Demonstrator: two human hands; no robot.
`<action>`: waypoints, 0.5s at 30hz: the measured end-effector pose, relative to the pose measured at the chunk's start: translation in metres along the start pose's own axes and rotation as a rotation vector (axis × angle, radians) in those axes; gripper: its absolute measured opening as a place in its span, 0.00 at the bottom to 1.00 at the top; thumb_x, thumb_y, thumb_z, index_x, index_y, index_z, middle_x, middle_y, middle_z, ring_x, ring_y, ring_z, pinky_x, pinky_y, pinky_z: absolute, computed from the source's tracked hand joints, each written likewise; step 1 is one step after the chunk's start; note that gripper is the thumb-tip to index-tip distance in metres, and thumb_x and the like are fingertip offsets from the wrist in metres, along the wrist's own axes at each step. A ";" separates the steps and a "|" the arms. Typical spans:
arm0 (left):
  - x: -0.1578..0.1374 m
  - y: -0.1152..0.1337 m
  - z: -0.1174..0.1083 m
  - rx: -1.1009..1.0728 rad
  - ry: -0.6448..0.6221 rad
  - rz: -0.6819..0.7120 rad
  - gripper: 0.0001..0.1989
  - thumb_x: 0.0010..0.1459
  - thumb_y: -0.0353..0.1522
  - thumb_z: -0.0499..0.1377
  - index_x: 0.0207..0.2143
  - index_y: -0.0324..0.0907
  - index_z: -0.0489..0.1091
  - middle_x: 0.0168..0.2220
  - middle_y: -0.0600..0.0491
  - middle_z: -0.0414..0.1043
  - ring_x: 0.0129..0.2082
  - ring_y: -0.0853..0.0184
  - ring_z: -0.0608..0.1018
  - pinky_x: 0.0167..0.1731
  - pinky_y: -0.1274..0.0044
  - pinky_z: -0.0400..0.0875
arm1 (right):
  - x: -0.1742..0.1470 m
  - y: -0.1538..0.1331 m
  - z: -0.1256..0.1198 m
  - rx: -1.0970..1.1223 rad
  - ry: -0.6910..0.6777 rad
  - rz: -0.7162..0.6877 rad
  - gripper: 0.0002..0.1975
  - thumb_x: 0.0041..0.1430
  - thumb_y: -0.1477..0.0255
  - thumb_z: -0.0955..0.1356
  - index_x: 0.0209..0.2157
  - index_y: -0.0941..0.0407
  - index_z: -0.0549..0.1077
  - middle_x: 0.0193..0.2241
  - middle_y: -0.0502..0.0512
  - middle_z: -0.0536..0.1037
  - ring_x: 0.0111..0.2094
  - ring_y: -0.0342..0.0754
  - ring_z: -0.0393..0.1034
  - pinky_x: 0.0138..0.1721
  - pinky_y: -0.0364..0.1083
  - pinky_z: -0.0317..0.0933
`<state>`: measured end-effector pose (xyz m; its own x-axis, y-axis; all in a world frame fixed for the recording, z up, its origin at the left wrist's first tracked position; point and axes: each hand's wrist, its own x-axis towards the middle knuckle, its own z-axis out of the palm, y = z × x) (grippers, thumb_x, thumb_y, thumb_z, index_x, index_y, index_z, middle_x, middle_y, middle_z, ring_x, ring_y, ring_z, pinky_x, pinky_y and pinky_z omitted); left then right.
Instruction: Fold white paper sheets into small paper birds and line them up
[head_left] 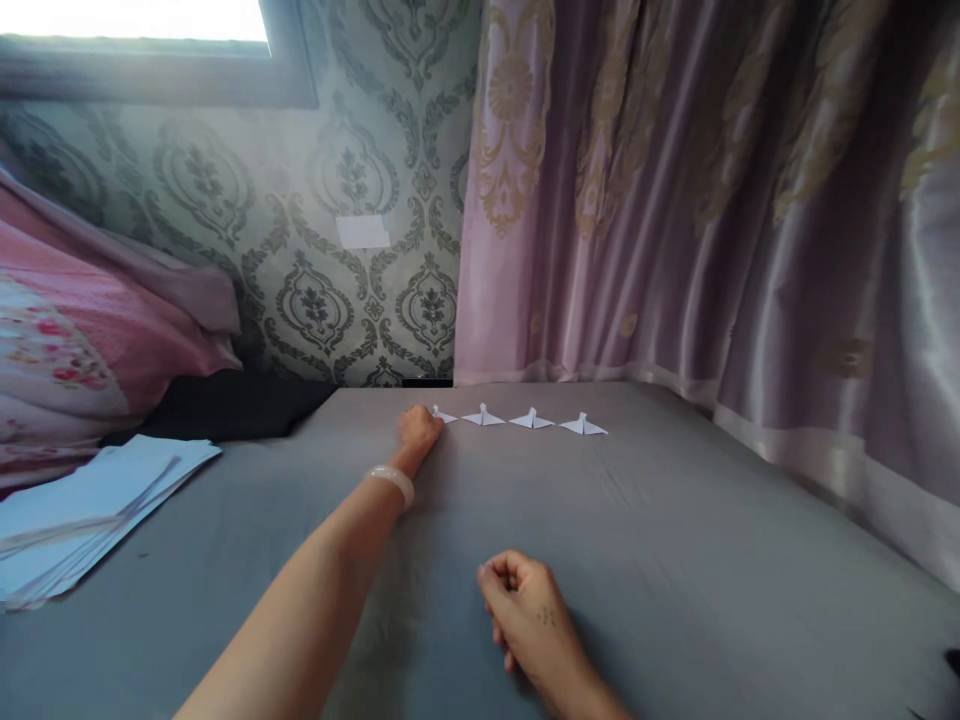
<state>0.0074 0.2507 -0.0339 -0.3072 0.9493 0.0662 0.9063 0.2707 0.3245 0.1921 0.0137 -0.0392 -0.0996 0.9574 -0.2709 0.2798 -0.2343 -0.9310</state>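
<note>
Right hand (pixel 531 612) comes nearest, low above the grey cloth surface (pixel 697 560), its fingers curled in loosely with the thumb brought against the forefinger, and nothing showing between them. Taking that hand as the clock's centre, a fanned stack of white sheets (pixel 82 510) lies at about nine to ten o'clock, well apart from it. At eleven o'clock, the left arm reaches out, a pale bracelet (pixel 394 482) around its wrist, to the left hand (pixel 421 427). The left hand's fingers are bent and mostly hidden behind its back; I cannot tell how far they are open or whether they grip anything.

Directly at three o'clock from the left hand is the leftmost folded white paper piece (pixel 444 415), partly covered by it; whether the fingers touch it is unclear. Three matching paper pieces (pixel 532 419) carry the row on toward three o'clock, near one another, each with wide points and a small raised middle.

Farther off, at ten o'clock from the right hand, a black cloth (pixel 232 405) lies below pink floral fabric (pixel 112 330). Patterned wallpaper (pixel 315 300) rises at eleven, bearing a white rectangle (pixel 364 231); a mauve curtain (pixel 600 200) hangs from twelve to two.
</note>
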 end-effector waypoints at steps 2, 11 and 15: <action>0.002 -0.002 0.001 -0.008 -0.013 0.003 0.16 0.61 0.36 0.57 0.50 0.40 0.66 0.50 0.47 0.68 0.45 0.61 0.74 0.43 0.66 0.72 | 0.000 0.000 0.000 -0.004 -0.003 0.003 0.09 0.58 0.68 0.63 0.27 0.56 0.66 0.16 0.43 0.62 0.12 0.37 0.57 0.08 0.35 0.49; 0.008 -0.005 0.005 -0.027 -0.021 0.006 0.16 0.61 0.36 0.57 0.50 0.39 0.66 0.49 0.46 0.68 0.45 0.61 0.74 0.43 0.65 0.72 | 0.003 0.002 0.000 -0.010 0.000 0.003 0.09 0.58 0.66 0.63 0.28 0.56 0.67 0.16 0.44 0.64 0.12 0.37 0.58 0.09 0.36 0.49; 0.004 -0.007 -0.001 -0.033 0.007 0.015 0.16 0.62 0.36 0.56 0.50 0.40 0.66 0.50 0.46 0.68 0.45 0.61 0.74 0.43 0.65 0.72 | 0.003 0.003 0.000 0.009 -0.007 -0.003 0.09 0.58 0.66 0.63 0.28 0.56 0.67 0.15 0.43 0.64 0.11 0.37 0.58 0.09 0.36 0.49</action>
<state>-0.0006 0.2524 -0.0356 -0.2960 0.9520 0.0779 0.9006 0.2510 0.3549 0.1929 0.0157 -0.0424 -0.1075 0.9570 -0.2695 0.2708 -0.2327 -0.9341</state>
